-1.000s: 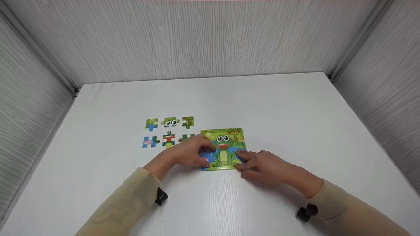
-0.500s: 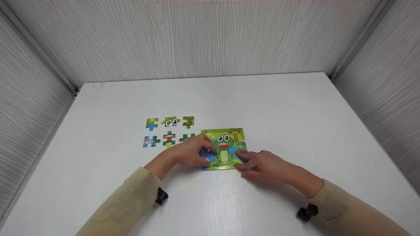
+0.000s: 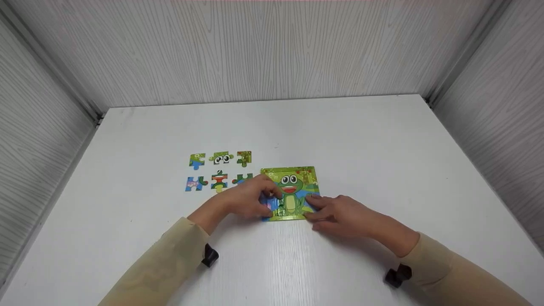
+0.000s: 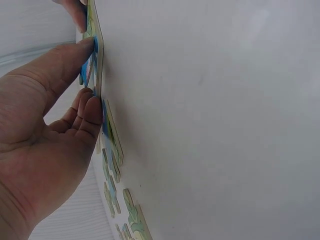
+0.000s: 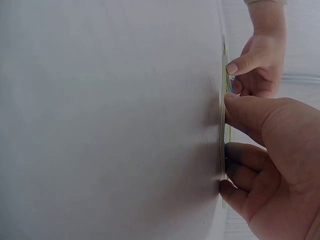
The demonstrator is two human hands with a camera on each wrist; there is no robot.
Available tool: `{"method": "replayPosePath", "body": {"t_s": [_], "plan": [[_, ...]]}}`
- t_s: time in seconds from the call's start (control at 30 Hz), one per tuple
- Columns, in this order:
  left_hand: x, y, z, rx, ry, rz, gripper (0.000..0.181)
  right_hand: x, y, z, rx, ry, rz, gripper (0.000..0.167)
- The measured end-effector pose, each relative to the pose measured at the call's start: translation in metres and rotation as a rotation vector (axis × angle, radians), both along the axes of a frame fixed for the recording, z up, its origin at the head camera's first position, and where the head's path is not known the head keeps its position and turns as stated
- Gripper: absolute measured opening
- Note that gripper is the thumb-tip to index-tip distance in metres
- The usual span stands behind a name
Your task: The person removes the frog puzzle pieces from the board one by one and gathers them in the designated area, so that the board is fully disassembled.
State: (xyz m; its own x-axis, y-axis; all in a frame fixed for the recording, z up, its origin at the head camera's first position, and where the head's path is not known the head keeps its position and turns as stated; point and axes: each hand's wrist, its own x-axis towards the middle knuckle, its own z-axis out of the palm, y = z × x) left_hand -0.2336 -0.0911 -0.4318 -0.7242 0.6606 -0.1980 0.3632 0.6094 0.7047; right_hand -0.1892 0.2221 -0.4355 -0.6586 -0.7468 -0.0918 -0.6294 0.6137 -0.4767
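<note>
A square frog puzzle board (image 3: 293, 168) lies between my hands on the white table. My left hand (image 3: 246, 196) is at its left side. Its thumb and curled fingers hold a blue and pink puzzle piece (image 4: 87, 70) that tilts up a little from the board; the fingers hide part of it. My right hand (image 3: 342, 216) grips the board's lower right side, with thumb and fingertips against its edge. In the right wrist view the board (image 5: 223, 135) shows edge-on, under the fingers.
Left of the board lie several loose puzzle pieces (image 3: 221, 158) in two rows. One of them, a lower-row piece (image 3: 243, 177), is partly hidden behind my left hand. A wood-grain panel (image 3: 272, 51) stands along the table's back edge, with side walls at left and right.
The lower left piece has tilted up slightly and edged to the right under my left fingers. My right hand and the loose pieces stay where they were.
</note>
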Motion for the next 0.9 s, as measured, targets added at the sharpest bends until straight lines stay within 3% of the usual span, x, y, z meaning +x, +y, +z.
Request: {"method": "replayPosePath", "body": {"t_s": [0.37,0.9], "plan": [[0.0016,0.0042,-0.0001,0.032,-0.006,0.017,0.033,-0.0002,0.0,-0.0012,-0.007,0.016,0.002,0.037],[0.0032,0.0061,-0.0008,0.044,0.012,0.008,0.043,-0.001,-0.0007,-0.0027,-0.01,0.022,0.01,0.037]]}}
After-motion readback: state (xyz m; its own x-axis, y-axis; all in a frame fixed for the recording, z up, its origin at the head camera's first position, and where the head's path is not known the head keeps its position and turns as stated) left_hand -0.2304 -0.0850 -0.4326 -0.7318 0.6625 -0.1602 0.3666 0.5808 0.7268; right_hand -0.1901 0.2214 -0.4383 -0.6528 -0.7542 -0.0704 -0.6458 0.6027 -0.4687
